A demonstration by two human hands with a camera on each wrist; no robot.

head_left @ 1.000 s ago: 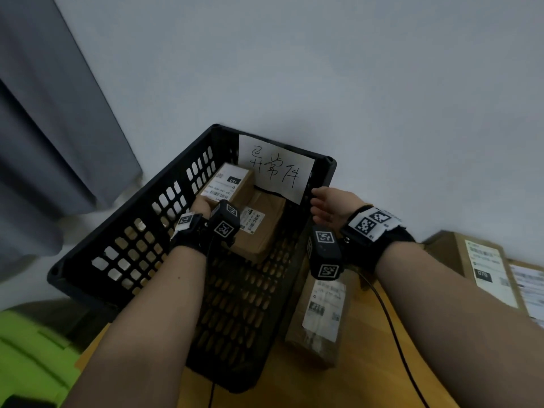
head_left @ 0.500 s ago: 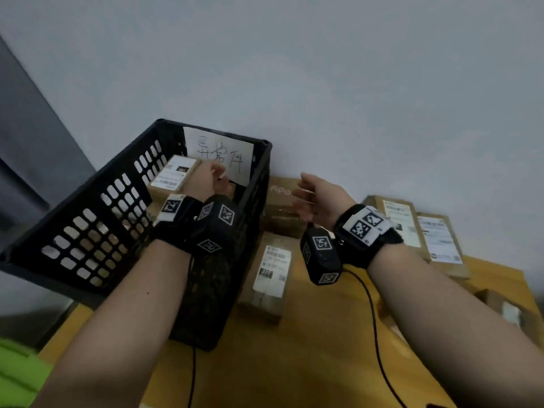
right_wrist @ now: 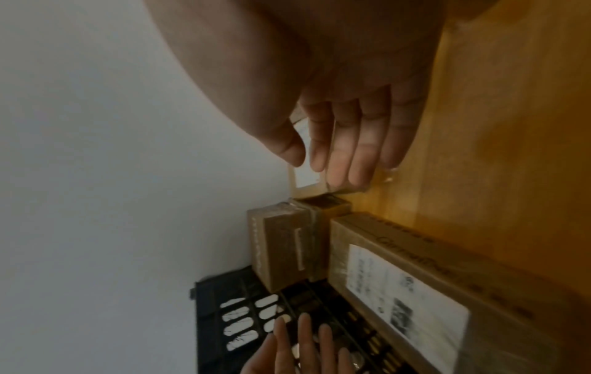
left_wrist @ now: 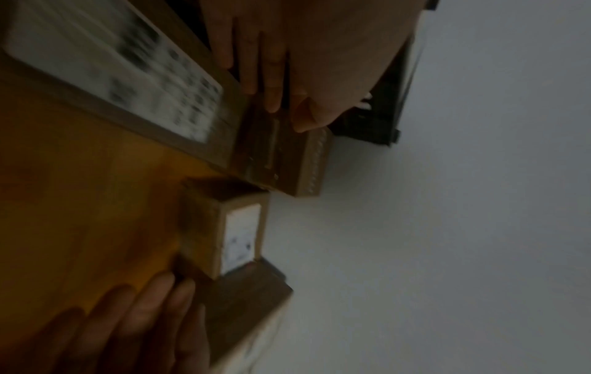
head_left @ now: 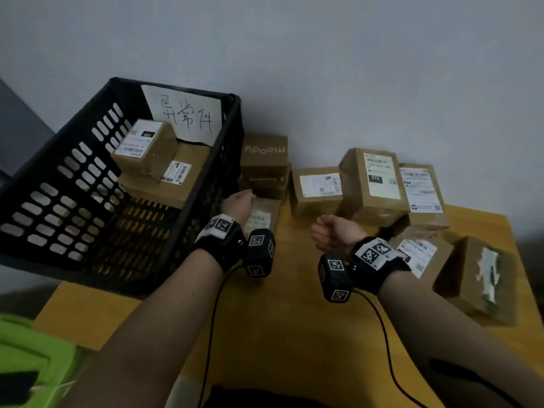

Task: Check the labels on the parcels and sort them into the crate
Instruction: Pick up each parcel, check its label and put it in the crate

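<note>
Both hands are empty with fingers loose, my left hand (head_left: 239, 203) over a flat parcel (head_left: 265, 214) beside the crate (head_left: 56, 184), right hand (head_left: 334, 232) hovering. I judge the sorting barely begun: two boxes (head_left: 153, 160) inside, many left on the surface (head_left: 294, 334).

The crate (head_left: 88, 184) is black; the parcels (head_left: 374, 184) are brown with white labels; the table (head_left: 294, 334) is yellow-orange; the wall (head_left: 323, 69) is grey.
</note>
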